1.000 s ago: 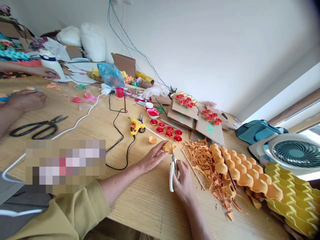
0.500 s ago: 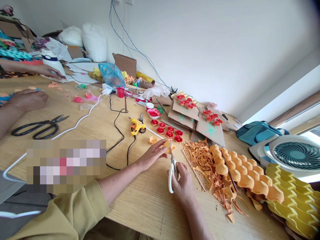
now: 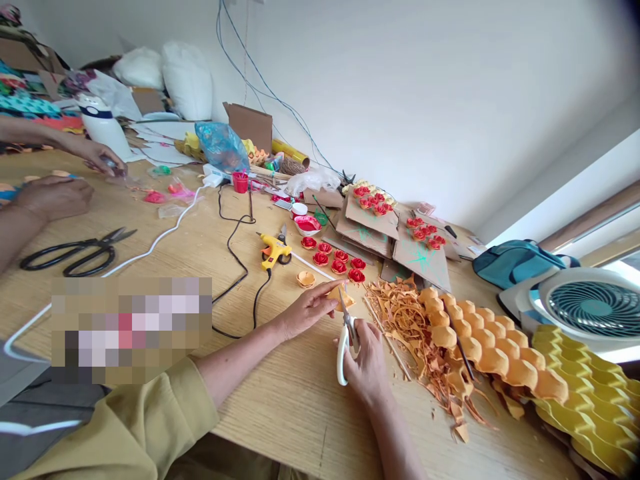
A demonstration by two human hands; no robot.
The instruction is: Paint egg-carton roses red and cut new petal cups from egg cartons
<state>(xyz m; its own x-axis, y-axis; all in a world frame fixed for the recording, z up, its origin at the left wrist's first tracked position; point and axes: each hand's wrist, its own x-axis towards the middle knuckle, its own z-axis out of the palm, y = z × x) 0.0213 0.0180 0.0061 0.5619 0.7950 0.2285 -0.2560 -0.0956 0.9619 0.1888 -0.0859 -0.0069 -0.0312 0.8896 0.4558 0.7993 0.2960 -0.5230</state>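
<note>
Gripping, in head view, a small orange piece [image 3: 349, 301] with the left hand [image 3: 307, 312] below frame centre; clasping white-handled scissors [image 3: 345, 331], set against the piece, with the right hand [image 3: 367, 363]. Showing orange trimmings [image 3: 400, 317] on the desk [image 3: 280, 400], right of centre, beside an egg tray [image 3: 500, 341].

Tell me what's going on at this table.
Someone in tan sleeves has an orange piece in the left hand and white-handled scissors in the right hand, with the blades at the piece. To the right lie a heap of orange scraps and a bumpy orange tray. Beyond the hands, red flowers sit on the table, with more on cardboard. Another person's hands are at the far left.
</note>
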